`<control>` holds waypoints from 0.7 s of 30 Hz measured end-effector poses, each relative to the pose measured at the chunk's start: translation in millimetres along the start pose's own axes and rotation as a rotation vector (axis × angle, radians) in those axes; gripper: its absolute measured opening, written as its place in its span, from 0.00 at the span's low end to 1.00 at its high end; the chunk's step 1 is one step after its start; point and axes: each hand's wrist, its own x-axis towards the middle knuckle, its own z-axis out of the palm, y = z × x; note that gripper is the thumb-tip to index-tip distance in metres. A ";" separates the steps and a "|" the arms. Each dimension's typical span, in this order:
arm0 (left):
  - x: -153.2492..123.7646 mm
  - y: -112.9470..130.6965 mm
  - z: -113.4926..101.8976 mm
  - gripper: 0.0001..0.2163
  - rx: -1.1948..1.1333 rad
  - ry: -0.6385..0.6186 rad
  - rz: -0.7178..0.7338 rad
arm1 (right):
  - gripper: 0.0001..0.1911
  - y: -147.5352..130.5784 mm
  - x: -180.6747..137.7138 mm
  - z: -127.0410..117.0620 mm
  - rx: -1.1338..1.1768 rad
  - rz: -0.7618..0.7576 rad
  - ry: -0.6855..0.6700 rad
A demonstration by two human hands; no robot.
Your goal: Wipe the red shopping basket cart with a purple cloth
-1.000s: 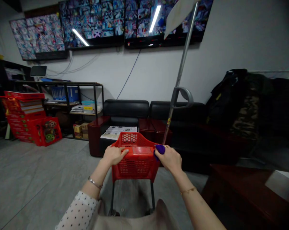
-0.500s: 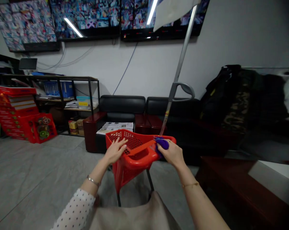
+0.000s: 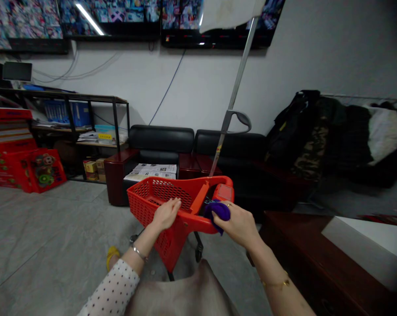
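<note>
A small red plastic shopping cart (image 3: 172,259) stands on the floor before me, turned at an angle, with a perforated basket and dark wheels. My left hand (image 3: 166,213) lies on the basket's near rim, its fingers stretched out and close together. My right hand (image 3: 239,224) is closed around a purple cloth (image 3: 220,212), pressed to the cart's rim beside the handle. Part of the cloth is hidden under the fingers. Rising behind the cart is a metal pole (image 3: 239,72), with a grey loop grip (image 3: 239,120) midway and a whitish flag-like sheet (image 3: 229,13) on top.
Black armchairs (image 3: 162,136) with wooden arms line the wall, newspapers (image 3: 152,170) on one seat. To the left are a shelf unit (image 3: 114,98) and stacked red boxes (image 3: 7,162). A dark wooden table (image 3: 293,245) stands close on the right, near hanging coats (image 3: 293,123).
The cart has swung round, its handle end moving to the right and its basket to the left. My right hand keeps the purple cloth on the rim; my left fingers have come together.
</note>
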 end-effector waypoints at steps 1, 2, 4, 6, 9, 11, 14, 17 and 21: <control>3.7 -16.7 -4.9 0.28 0.027 -0.006 -0.038 | 0.12 9.5 3.5 -0.1 -0.005 0.007 -0.007; 6.8 -33.8 -9.2 0.28 0.045 -0.011 -0.070 | 0.12 19.4 8.2 -0.1 -0.015 0.018 -0.015; 10.3 -62.8 -13.5 0.27 0.079 -0.031 -0.122 | 0.12 38.2 20.3 -0.3 -0.050 0.051 -0.035; 11.0 -77.1 -10.2 0.25 0.102 -0.039 -0.118 | 0.13 54.5 34.9 -1.6 -0.109 0.090 -0.061; 9.9 -67.5 6.9 0.25 0.198 0.044 -0.083 | 0.14 71.1 56.3 -4.8 -0.240 0.186 -0.113; 9.3 -49.0 20.7 0.27 0.287 0.106 -0.076 | 0.16 74.8 64.9 -3.8 -0.327 0.264 -0.131; 7.2 -22.5 35.9 0.29 0.332 0.123 -0.072 | 0.17 69.5 63.3 9.4 -0.423 0.262 -0.075; 1.5 -13.2 37.9 0.29 0.270 0.103 -0.027 | 0.17 61.2 51.6 33.6 -0.458 0.119 0.015; -10.0 -34.7 21.2 0.27 0.145 -0.087 0.064 | 0.21 67.3 52.3 56.3 -0.433 0.050 0.093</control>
